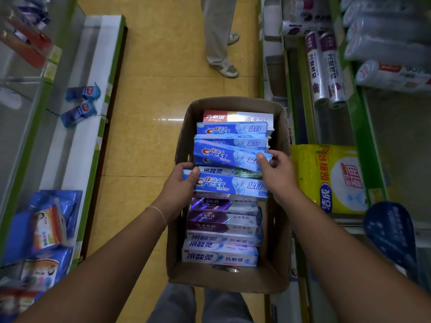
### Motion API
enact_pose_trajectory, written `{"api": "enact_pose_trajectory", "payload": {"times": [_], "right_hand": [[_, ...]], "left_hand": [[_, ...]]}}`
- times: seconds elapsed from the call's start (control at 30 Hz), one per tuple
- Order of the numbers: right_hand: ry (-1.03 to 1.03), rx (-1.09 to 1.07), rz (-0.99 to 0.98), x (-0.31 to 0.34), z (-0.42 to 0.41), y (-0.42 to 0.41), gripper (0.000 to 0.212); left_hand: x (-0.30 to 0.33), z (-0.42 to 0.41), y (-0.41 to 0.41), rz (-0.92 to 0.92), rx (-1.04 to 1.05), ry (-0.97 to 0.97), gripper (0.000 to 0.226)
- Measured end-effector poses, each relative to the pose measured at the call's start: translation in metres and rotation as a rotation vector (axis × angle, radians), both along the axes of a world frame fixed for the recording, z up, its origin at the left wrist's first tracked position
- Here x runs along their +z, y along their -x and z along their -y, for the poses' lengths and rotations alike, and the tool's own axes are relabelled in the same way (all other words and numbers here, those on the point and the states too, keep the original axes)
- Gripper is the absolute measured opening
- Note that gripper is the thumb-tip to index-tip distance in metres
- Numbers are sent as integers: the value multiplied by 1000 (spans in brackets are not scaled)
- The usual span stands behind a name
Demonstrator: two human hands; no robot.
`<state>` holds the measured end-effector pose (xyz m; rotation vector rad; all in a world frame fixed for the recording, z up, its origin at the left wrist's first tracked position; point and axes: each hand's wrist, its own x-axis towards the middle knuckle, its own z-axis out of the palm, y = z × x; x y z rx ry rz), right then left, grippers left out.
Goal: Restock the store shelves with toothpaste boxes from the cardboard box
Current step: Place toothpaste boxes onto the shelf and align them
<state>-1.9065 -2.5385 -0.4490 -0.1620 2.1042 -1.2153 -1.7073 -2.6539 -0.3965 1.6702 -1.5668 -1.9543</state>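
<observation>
An open cardboard box (182,145) stands on the aisle floor, filled with a row of toothpaste boxes. Blue Crest boxes lie in the middle, purple ones (224,217) and white-blue ones (219,255) nearer me, and a red-and-white one (238,116) at the far end. My left hand (179,183) grips the left end of one blue Crest box (231,186), thumb on top. At the right end of another, tilted Crest box (224,156), my right hand (277,173) pinches it with thumb on its face.
Green-edged shelves line both sides of the yellow tiled aisle. The left shelf (77,145) holds two small blue packs (81,103) and blue bags. On the right are yellow packs (333,178) and plastic wrap rolls (326,66). A person's legs (219,36) stand further down the aisle.
</observation>
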Motion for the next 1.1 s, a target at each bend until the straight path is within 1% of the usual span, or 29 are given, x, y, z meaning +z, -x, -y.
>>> {"api": "enact_pose_trajectory", "payload": {"times": [0.03, 0.13, 0.17, 0.23, 0.37, 0.43, 0.53, 0.63, 0.73, 0.8, 0.87, 0.97, 1.1], "right_hand": [[12, -7, 34, 1, -1, 0, 37], [48, -30, 99, 7, -6, -1, 8], [57, -32, 117, 12, -8, -3, 7], [73, -36, 144, 20, -12, -5, 15], [96, -89, 148, 32, -21, -12, 16], [115, -146, 179, 40, -25, -15, 16], [186, -264, 232, 62, -33, -22, 14], [242, -346, 234, 87, -42, -34, 15], [305, -403, 166, 120, -51, -52, 21], [321, -418, 124, 142, -60, -66, 24], [326, -430, 97, 163, -71, -80, 25], [366, -473, 35, 194, -86, -106, 27], [390, -494, -81, 227, -106, -141, 29]], "left_hand": [[2, 0, 0, -7, -4, -2, 32], [8, -2, 1, -31, -20, -17, 29], [10, -2, 0, -34, -32, -22, 28], [13, -1, -1, -28, -56, -23, 26], [21, 0, -3, -39, -95, -39, 26], [27, -1, -6, -49, -121, -48, 24], [36, 0, -13, -85, -167, -41, 28], [49, 1, -18, -135, -215, -23, 30], [66, 4, -22, -191, -258, 10, 37], [79, 4, -26, -227, -335, 43, 48], [95, 2, -30, -274, -356, 52, 52], [118, -4, -39, -355, -365, 31, 50], [147, -14, -52, -437, -418, 16, 38]]}}
